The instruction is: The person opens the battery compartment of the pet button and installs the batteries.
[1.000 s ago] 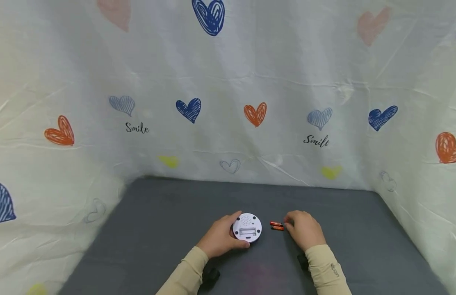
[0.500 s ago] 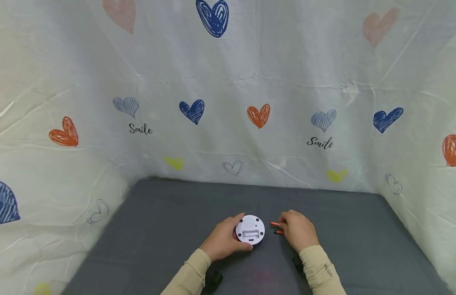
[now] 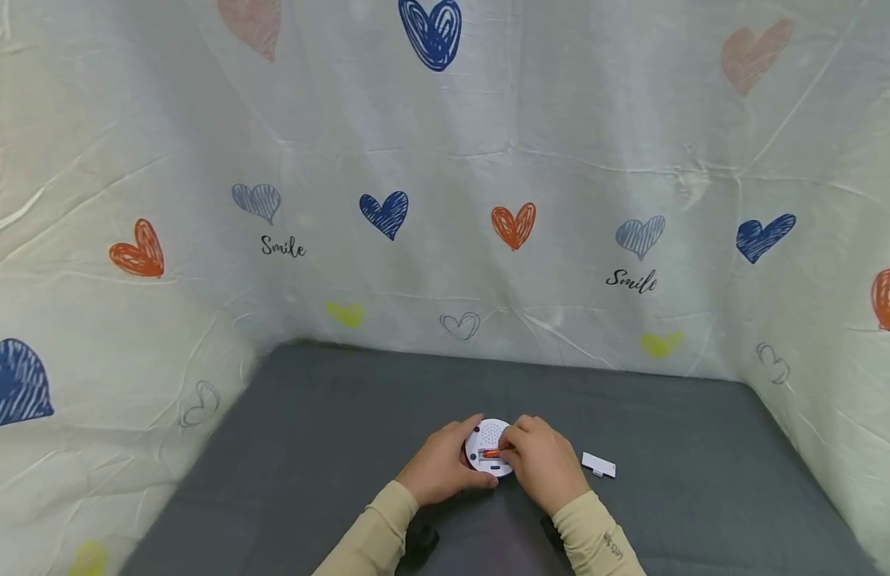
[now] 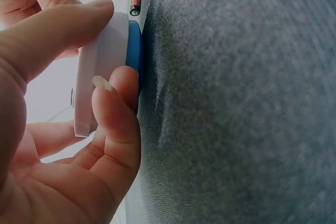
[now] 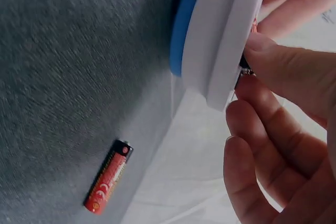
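The word "Smile" (image 3: 282, 246) stands twice in black script on the white curtain (image 3: 445, 120), toward the left and toward the right, each time below a pale blue heart (image 3: 256, 200). The loose red battery (image 5: 109, 176) on the table (image 5: 68, 77) bears a CE mark (image 5: 103, 189); its finer print cannot be read. Dark lettering on the right sleeve (image 3: 591, 524) is too small to make out.

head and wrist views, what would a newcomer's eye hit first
Probably the heart-printed white sheet behind the grey table. In front, the left hand holds a round white device while the right hand pinches a red battery against it. A loose battery lies on the table.
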The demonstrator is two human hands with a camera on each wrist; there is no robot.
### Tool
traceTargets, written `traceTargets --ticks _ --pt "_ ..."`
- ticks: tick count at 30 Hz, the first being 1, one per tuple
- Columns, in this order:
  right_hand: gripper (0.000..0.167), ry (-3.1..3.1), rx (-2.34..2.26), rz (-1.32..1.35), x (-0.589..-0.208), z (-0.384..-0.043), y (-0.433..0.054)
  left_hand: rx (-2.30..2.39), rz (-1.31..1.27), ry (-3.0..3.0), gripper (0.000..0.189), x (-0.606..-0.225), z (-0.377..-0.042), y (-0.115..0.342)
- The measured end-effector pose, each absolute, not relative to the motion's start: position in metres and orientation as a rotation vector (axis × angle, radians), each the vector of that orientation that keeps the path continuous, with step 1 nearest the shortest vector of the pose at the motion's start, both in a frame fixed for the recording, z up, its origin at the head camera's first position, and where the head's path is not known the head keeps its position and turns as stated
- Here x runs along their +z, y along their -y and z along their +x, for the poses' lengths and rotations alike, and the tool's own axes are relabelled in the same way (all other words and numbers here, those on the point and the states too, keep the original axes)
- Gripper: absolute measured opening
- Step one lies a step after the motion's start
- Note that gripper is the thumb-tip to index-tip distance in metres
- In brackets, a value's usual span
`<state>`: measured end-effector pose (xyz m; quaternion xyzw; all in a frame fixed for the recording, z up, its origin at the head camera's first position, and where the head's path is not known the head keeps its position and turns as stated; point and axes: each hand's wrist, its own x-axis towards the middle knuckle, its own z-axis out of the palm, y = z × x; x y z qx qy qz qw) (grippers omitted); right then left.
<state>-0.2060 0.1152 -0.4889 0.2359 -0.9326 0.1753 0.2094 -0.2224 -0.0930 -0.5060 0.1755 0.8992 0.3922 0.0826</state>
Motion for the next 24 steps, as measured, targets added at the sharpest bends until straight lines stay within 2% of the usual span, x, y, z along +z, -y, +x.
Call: traceTargets --ticks 5,10,18,20,24 --pt "0.017 2.619 0.646 0.585 -0.4926 -0.2064 -0.1165 1.168 0.521 -2.688 0.103 -0.5038 -0.2217 0.0923" --pt "0.012 2.687 0.859 0.377 -0.4935 -0.2085 -0.1187 1.156 0.515 -2.688 0.102 -0.5033 -0.2212 0.0921" --pt "0.011 2.758 1.187 0.209 -0.4951 -0.2108 -0.1187 1.149 0.525 -2.694 0.102 -0.5057 -0.2229 0.0912" --pt "0.017 2.775 1.294 0.143 -0.4941 -0.2104 -0.1194 1.150 0.529 -2.697 0.102 -0.5066 -0.2232 0.0909" --pt "0.040 2.854 1.395 0.047 -0.4916 -0.2096 -0.1226 1.152 0.539 -2.701 0.102 -0.5073 -0.2234 0.0906"
